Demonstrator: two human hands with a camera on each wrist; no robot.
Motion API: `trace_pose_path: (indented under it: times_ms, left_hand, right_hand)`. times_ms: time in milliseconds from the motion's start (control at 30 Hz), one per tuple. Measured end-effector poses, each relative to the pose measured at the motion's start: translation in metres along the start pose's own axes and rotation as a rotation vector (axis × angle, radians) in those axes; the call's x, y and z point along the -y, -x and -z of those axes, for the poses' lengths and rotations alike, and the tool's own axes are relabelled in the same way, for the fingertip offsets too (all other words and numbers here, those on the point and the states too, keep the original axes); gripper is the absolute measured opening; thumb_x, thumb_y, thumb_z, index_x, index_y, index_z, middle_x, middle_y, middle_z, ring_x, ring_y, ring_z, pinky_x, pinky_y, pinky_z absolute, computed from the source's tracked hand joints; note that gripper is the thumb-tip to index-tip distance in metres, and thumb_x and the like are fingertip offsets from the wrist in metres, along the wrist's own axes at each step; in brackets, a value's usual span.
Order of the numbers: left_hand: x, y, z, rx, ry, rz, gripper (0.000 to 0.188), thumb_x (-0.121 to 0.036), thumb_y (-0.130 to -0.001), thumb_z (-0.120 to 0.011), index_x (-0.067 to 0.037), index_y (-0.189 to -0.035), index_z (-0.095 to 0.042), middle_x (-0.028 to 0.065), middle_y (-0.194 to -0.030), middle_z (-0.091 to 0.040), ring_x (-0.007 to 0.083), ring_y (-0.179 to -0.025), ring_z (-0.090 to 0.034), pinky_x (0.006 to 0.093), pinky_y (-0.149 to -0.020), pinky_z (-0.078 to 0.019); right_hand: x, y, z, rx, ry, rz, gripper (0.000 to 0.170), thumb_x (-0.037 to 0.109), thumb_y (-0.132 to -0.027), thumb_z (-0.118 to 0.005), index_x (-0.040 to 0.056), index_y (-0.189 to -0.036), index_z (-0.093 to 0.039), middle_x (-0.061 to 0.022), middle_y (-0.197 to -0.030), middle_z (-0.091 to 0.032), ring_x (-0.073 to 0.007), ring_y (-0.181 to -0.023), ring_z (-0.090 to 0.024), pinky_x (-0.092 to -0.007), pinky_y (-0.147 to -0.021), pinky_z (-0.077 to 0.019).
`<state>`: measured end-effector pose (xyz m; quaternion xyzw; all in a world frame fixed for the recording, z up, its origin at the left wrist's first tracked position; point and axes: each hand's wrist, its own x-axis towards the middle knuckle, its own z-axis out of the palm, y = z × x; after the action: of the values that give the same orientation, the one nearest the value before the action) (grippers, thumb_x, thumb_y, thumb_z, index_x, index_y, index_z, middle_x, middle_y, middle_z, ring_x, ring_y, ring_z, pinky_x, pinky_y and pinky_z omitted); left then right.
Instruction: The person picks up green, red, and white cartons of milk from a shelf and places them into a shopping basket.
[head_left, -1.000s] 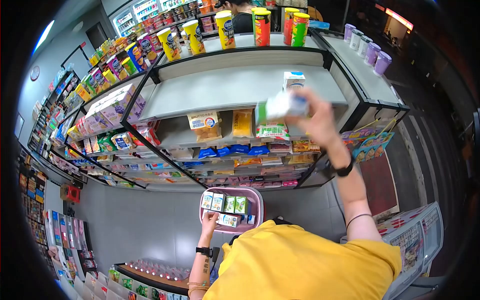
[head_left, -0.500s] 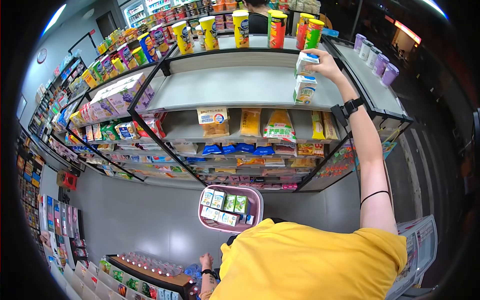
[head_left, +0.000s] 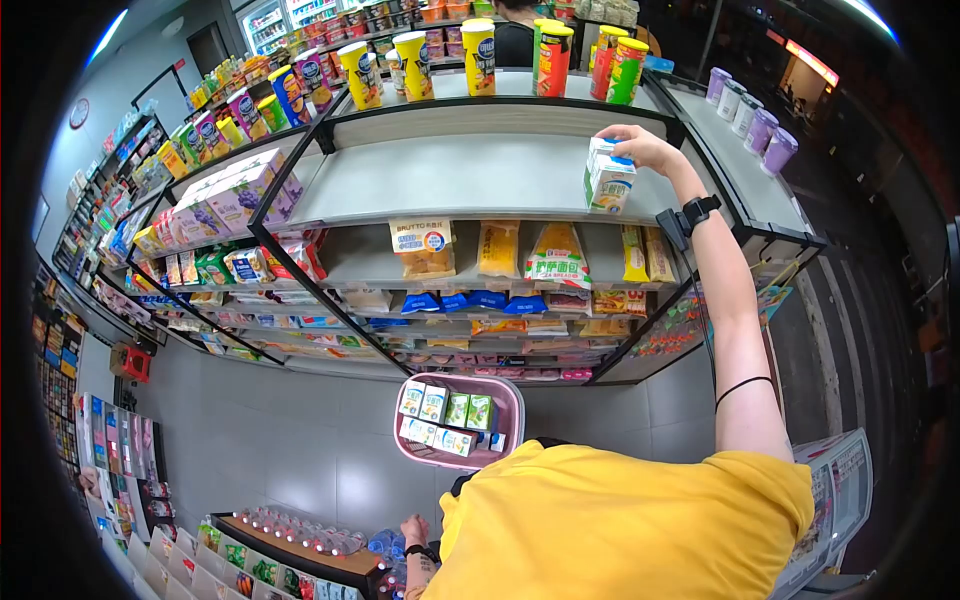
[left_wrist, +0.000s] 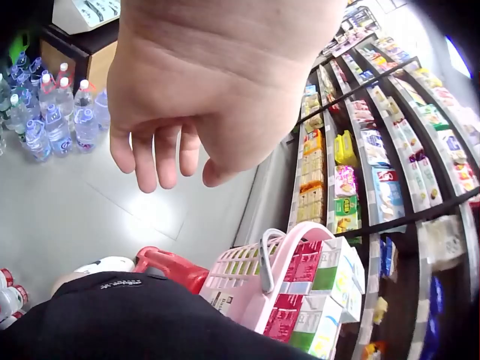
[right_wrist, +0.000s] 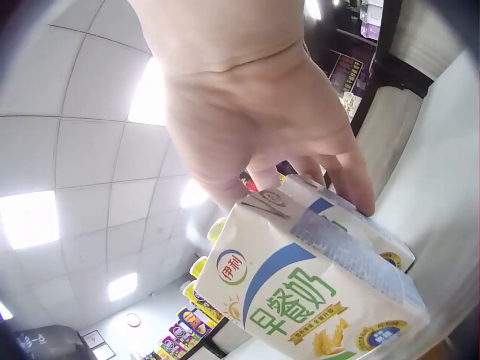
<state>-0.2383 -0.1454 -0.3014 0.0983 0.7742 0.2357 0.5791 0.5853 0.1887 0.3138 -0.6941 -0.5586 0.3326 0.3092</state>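
On the right end of the top shelf (head_left: 450, 175), two white-and-blue milk cartons stand one behind the other. My right hand (head_left: 648, 150) grips the rear milk carton (head_left: 600, 148) from above. In the right wrist view, the front milk carton (right_wrist: 300, 289) overlaps much of the rear one, and my fingers come down over the rear carton's top. My left hand (left_wrist: 210, 97) hangs beside my body with loosely bent fingers and nothing in it. A pink basket (head_left: 517, 410) on the floor holds several white milk cartons (head_left: 434, 402) and green cartons (head_left: 479, 412).
Tall chip cans (head_left: 480, 60) line the ledge above the shelf. Bagged bread (head_left: 558, 255) sits one level below. Purple and white cups (head_left: 760, 130) stand on the right ledge. Behind my left side are bottles (left_wrist: 56, 120), and grape-printed boxes (head_left: 230, 195) fill the shelf at left.
My right hand has carried a carton from in front of the shelf to behind the front carton and lowered it there. My left hand has left the basket and dropped to my side.
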Motion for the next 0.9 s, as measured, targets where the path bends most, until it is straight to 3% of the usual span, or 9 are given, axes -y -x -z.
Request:
trace_pose_path:
  times_ms: [233, 267, 400, 600, 800, 900]
  left_hand:
    - [-0.025, 0.003, -0.011, -0.007, -0.052, -0.036, 0.018, -0.021, -0.092, -0.061, -0.006, -0.101, -0.057, 0.0038, -0.075, -0.061, 0.0168, -0.057, -0.061, 0.029, -0.044, -0.0404]
    - [-0.026, 0.004, -0.013, -0.021, -0.058, -0.027, 0.018, -0.021, -0.092, -0.061, -0.006, -0.103, -0.057, 0.0039, -0.076, -0.061, 0.0169, -0.057, -0.061, 0.029, -0.044, -0.0406]
    - [-0.024, 0.003, -0.013, -0.006, -0.086, -0.002, 0.02, -0.021, -0.092, -0.061, -0.007, -0.107, -0.056, 0.0044, -0.078, -0.062, 0.0174, -0.058, -0.062, 0.0292, -0.044, -0.0404]
    - [-0.002, -0.012, -0.005, 0.071, -0.025, 0.034, 0.02, -0.02, -0.094, -0.061, -0.006, -0.106, -0.056, 0.0053, -0.077, -0.061, 0.0185, -0.058, -0.062, 0.03, -0.043, -0.0397]
    - [0.002, 0.006, -0.015, 0.013, -0.078, 0.037, 0.019, -0.021, -0.093, -0.062, -0.005, -0.1, -0.056, 0.0062, -0.077, -0.061, 0.0186, -0.057, -0.061, 0.03, -0.042, -0.0387]
    - [0.002, 0.008, -0.016, 0.039, -0.085, 0.036, 0.018, -0.022, -0.093, -0.061, -0.005, -0.098, -0.056, 0.0056, -0.075, -0.061, 0.0183, -0.056, -0.06, 0.0304, -0.042, -0.0387]
  right_hand:
    - [0.021, 0.012, -0.022, -0.143, 0.158, -0.084, 0.057, 0.056, -0.087, -0.061, 0.0153, -0.126, -0.063, -0.01, -0.12, -0.062, -0.0221, -0.112, -0.06, -0.0395, -0.088, -0.052]
    - [0.017, 0.011, -0.025, -0.147, 0.206, -0.031, 0.072, 0.067, -0.082, -0.064, 0.0108, -0.127, -0.062, -0.0128, -0.119, -0.062, -0.0239, -0.112, -0.06, -0.0403, -0.089, -0.051]
    - [0.003, -0.001, -0.031, -0.169, 0.274, 0.098, 0.087, 0.07, -0.072, -0.073, -0.0005, -0.122, -0.061, -0.0203, -0.117, -0.063, -0.0308, -0.11, -0.063, -0.0424, -0.092, -0.0517]
    - [-0.003, -0.001, -0.041, -0.332, 0.339, 0.135, 0.076, 0.064, -0.079, -0.07, 0.0015, -0.122, -0.062, -0.0242, -0.116, -0.065, -0.0343, -0.105, -0.065, -0.0406, -0.092, -0.0517]
    - [0.015, 0.01, -0.045, -0.283, 0.32, 0.016, 0.072, 0.059, -0.082, -0.07, 0.0034, -0.126, -0.062, -0.0243, -0.129, -0.06, -0.0319, -0.118, -0.061, -0.0391, -0.095, -0.0505]
    - [0.0, 0.007, -0.039, -0.344, 0.211, 0.084, 0.085, 0.058, -0.081, -0.073, 0.0061, -0.144, -0.048, -0.0242, -0.135, -0.056, -0.0316, -0.126, -0.055, -0.0387, -0.1, -0.0474]
